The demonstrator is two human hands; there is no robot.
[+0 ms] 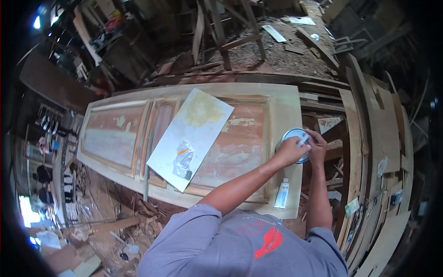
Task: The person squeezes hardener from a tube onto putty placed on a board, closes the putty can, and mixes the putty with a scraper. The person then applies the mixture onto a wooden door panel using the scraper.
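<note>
I have the round tin (292, 134) near the right end of a wooden door (282, 108) that lies flat in front of the shirt (217, 247), and both hands are at it. My left hand (291, 152) comes in over the tin with its fingers curled around a small white piece (303, 138). My right hand (317, 147) meets it from the other side, fingers bent in close to the same piece; I cannot tell whether they grip it too.

The tin's round face points up at my camera, so I read no long axis on it. The white piece slants too, but it is too small and covered for me to say which end leads. A tube (282, 195) lies on the door nearer the shirt, its long axis running away from me and leaning slightly right, narrow cap at the far end.

The tin looks pale inside a blue rim, partly hidden by the hands. The tube is white with bluish print. Left of both, a white board (168, 154) lies slantwise on the door, stained yellowish at its far end, with a crumpled clear bag (183, 160) on it.

I can't read the tube's print; the shirt carries a red figure and faint lettering, also unreadable.
</note>
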